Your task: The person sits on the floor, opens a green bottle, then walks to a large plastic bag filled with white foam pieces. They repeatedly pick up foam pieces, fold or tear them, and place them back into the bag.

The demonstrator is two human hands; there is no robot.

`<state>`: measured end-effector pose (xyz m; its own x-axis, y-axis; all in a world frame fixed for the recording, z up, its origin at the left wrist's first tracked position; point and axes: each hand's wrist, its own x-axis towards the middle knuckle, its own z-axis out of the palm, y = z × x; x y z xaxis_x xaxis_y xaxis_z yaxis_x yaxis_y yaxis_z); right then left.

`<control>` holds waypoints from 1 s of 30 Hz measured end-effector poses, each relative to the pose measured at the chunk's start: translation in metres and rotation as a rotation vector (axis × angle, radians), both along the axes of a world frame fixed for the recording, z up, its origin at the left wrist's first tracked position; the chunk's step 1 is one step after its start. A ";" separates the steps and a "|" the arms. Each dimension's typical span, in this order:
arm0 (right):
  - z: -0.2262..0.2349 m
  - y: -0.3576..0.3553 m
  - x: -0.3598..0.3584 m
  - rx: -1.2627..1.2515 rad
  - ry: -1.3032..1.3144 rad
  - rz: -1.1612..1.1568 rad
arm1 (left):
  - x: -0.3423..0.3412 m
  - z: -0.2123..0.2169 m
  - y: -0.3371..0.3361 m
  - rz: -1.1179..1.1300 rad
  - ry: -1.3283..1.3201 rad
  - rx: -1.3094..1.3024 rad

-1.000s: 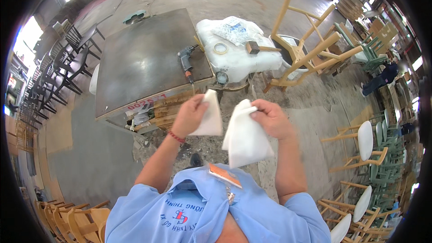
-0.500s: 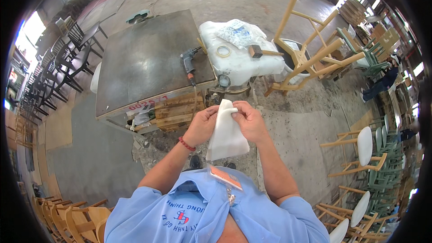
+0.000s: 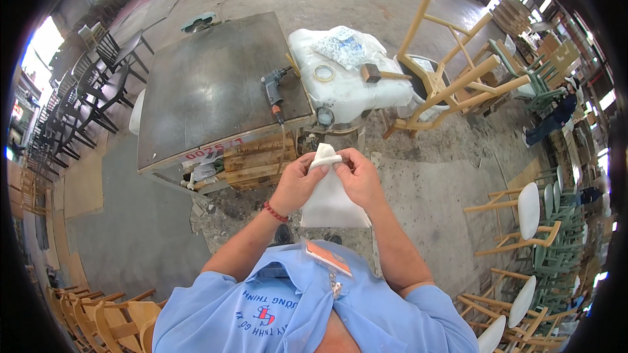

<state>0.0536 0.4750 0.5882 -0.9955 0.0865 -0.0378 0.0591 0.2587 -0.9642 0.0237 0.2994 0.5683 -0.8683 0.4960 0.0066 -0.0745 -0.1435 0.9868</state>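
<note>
Workshop floor, dusty concrete all round, and a dark square worktable [image 3: 209, 91] sits at the far left with a power drill [image 3: 273, 88] lying at its right edge. Right of it, a white plastic-wrapped bundle [image 3: 347, 85] carries a roll of tape [image 3: 323, 73] and a mallet [image 3: 374, 73]. Close in, both hands meet at chest height: left hand [image 3: 296, 183] and right hand [image 3: 356, 175] each pinch the top edge of a white folded sheet [image 3: 330, 199], which hangs down between them. An upturned wooden chair frame [image 3: 451, 72] rests far right.
</note>
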 end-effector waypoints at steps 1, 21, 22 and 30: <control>0.000 0.003 0.000 0.000 -0.003 0.023 | 0.002 0.000 0.000 -0.003 -0.031 0.013; -0.040 -0.006 0.009 -0.294 -0.189 -0.067 | 0.014 -0.059 -0.011 -0.116 -0.719 0.310; -0.046 -0.004 0.009 -0.282 -0.176 -0.082 | 0.017 -0.062 -0.013 -0.158 -0.714 0.373; -0.061 -0.002 0.010 -0.490 -0.305 -0.146 | 0.031 -0.077 -0.018 -0.128 -0.707 0.445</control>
<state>0.0639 0.4732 0.5274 -0.9124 0.1222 -0.3906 0.3538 -0.2444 -0.9028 0.0549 0.2811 0.4913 -0.6792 0.6703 -0.2992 -0.6950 -0.4563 0.5556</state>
